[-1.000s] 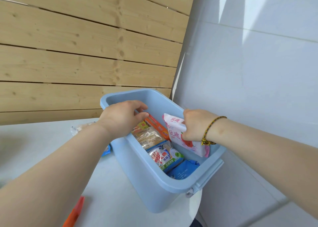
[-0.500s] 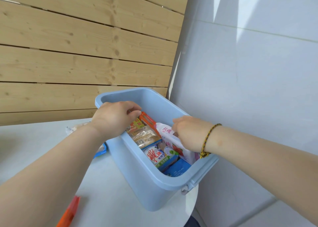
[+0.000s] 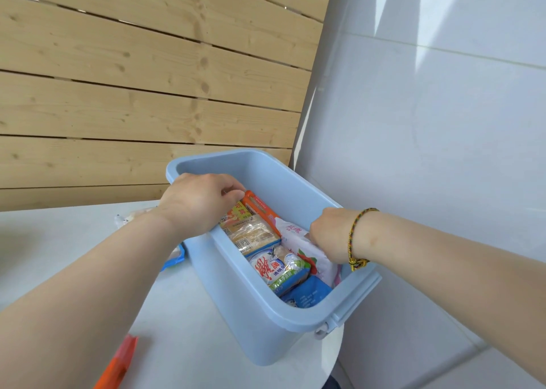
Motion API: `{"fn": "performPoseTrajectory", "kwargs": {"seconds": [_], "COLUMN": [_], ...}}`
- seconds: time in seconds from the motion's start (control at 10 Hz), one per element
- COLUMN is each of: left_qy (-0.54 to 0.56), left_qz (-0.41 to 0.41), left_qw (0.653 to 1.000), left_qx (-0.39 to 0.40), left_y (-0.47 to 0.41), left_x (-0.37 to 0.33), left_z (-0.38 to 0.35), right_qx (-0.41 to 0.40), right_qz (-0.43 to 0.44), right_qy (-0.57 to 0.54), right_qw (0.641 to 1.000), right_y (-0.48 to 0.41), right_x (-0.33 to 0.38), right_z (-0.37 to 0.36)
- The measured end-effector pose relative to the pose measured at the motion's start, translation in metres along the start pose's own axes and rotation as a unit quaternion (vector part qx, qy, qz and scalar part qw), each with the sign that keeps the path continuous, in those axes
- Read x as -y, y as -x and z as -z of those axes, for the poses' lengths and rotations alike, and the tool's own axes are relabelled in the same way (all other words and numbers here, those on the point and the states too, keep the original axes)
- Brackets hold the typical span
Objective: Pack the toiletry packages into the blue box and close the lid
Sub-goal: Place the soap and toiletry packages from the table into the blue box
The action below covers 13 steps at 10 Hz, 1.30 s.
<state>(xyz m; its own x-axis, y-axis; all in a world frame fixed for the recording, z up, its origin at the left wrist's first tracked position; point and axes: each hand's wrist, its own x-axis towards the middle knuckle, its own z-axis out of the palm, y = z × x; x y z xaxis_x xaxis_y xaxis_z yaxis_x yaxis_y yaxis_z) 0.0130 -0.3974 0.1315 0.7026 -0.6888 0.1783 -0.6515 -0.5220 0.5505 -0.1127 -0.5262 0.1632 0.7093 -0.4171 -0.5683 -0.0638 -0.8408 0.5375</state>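
The light blue box (image 3: 251, 306) stands open on the white table, near its right edge. Inside stand an orange package (image 3: 260, 208), a clear-wrapped biscuit-coloured pack (image 3: 254, 235), a red-and-green soap pack (image 3: 280, 270) and a dark blue pack (image 3: 310, 295). My left hand (image 3: 195, 202) lies over the box's left rim, its fingertips pinching the far end of the orange package. My right hand (image 3: 331, 235) reaches into the box from the right and grips a pink-and-white package (image 3: 304, 253), low among the others; its fingers are hidden. No lid is in view.
Behind my left arm, a clear packet (image 3: 133, 216) and a blue-edged packet (image 3: 174, 258) lie on the table (image 3: 74, 255). An orange item (image 3: 118, 365) lies at the near edge. A wooden slat wall is behind, a white tiled wall to the right.
My right hand has lowered the pink-and-white package from upright above the rim down into the box. My left hand has stayed at the orange package.
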Motion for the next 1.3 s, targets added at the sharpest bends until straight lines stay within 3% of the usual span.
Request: {"fn": "performPoseTrajectory", "kwargs": {"seconds": [0.2,0.3,0.4,0.5,0.6,0.8,1.3], "left_qy": [-0.017,-0.019,-0.011,-0.013,-0.013,-0.010,0.015], "left_qz": [-0.002,-0.003,-0.008,-0.008,-0.012,-0.015,-0.021], "left_qw": [1.000,1.000,1.000,1.000,1.000,1.000,0.998], "left_qx": [0.004,-0.002,-0.009,-0.014,-0.014,-0.025,-0.063], "left_y": [-0.002,-0.004,-0.005,-0.005,-0.005,-0.006,-0.004], "left_x": [0.001,0.002,0.002,0.003,0.004,0.004,0.006], "left_z": [-0.001,-0.002,-0.003,-0.003,-0.004,-0.005,-0.008], "right_qx": [0.059,0.022,0.023,0.053,0.087,0.038,0.066], "right_qz": [0.033,0.009,-0.029,-0.017,0.011,0.043,0.066], "right_qy": [-0.094,-0.147,-0.267,-0.231,-0.115,-0.187,-0.148], "right_qw": [0.993,0.989,0.963,0.971,0.989,0.981,0.985], "right_y": [0.003,0.006,0.012,0.008,-0.004,-0.005,-0.025], "right_x": [0.000,-0.015,-0.017,-0.028,-0.025,-0.011,0.011], "right_z": [0.001,-0.004,-0.011,-0.023,-0.033,-0.009,-0.014]}}
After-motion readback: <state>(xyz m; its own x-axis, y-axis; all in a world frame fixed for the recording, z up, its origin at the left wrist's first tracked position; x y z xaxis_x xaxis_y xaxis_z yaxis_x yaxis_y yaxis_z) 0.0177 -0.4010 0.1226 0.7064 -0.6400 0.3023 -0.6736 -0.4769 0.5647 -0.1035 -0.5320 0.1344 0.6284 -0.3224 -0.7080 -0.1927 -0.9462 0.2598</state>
